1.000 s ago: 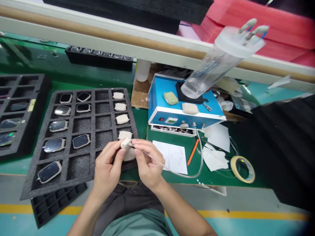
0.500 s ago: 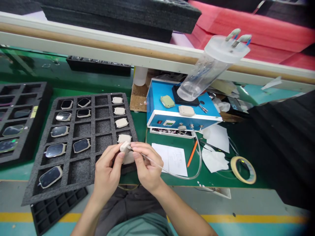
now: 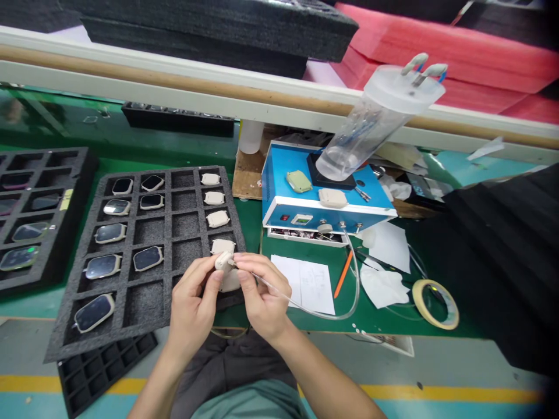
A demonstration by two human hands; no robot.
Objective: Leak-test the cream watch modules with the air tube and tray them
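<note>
A beige watch case (image 3: 223,261) is pinched in the left hand (image 3: 194,297); the clear tube (image 3: 323,315) is pinched against it by the right hand (image 3: 266,297).

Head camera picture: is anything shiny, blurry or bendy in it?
Head view: glare on a watch screen in the grey tray; writing on the white paper too blurry to read; right edge dark and blurred; clear cylinder leaning, probably from lens stretch.
</note>
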